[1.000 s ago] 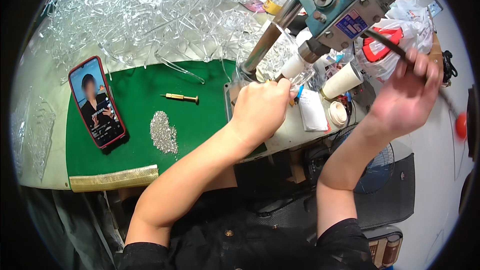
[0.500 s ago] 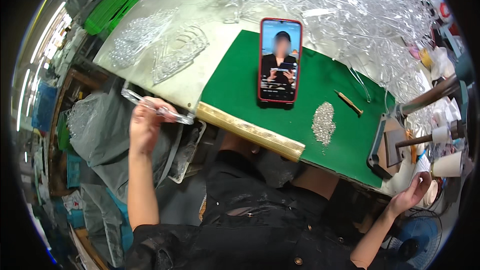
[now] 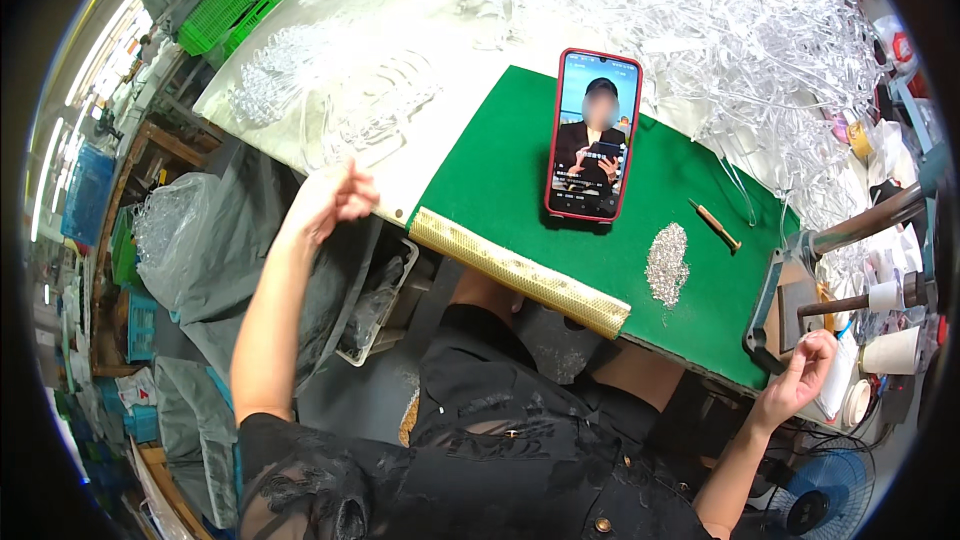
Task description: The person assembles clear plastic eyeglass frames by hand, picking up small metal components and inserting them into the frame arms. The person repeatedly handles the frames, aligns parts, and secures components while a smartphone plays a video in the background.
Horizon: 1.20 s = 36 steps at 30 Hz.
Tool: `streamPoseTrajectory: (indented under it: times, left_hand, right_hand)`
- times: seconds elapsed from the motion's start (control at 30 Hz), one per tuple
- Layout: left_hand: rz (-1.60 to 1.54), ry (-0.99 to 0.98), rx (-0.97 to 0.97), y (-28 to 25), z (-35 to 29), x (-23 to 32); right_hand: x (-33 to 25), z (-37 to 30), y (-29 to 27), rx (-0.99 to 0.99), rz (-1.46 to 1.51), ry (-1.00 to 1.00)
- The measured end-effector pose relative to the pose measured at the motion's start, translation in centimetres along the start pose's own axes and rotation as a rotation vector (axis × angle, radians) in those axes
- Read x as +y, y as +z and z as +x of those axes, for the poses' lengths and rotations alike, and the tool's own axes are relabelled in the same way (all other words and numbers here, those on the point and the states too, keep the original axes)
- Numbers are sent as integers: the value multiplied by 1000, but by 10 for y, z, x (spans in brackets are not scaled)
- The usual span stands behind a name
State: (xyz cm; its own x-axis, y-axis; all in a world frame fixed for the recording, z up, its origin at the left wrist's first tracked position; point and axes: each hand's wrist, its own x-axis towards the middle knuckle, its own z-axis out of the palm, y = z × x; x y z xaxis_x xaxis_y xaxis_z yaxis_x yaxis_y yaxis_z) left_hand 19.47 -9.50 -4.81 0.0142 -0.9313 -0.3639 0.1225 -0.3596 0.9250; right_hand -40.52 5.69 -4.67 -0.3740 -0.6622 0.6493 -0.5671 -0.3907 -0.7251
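Clear plastic hangers (image 3: pixel 330 105) lie heaped on the desk (image 3: pixel 455 90) just beyond the left hand (image 3: pixel 335 198), its grip spread and empty; the right hand (image 3: pixel 800 372), fingers loosely curled and empty, hovers beside a green mat (image 3: pixel 690 270).

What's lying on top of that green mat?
On the green mat lie a red-cased phone, a heap of tiny silvery pieces and a small brown-handled tool. Whatever is beneath the phone and the heap is covered.
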Motion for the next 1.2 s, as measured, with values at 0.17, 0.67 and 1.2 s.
streamPoseTrajectory:
  times: [0.17,0.67,1.2]
  left_hand:
    - [1334,741,130,18,3,67]
    - [1747,772,-148,17,84,95]
    - [2020,250,259,-156,314,237]
  right_hand:
    - [-2,-17,9,-34,-63,53]
    - [-12,-17,52,-197,-597,-11]
    - [-16,-19,52,-335,-924,110]
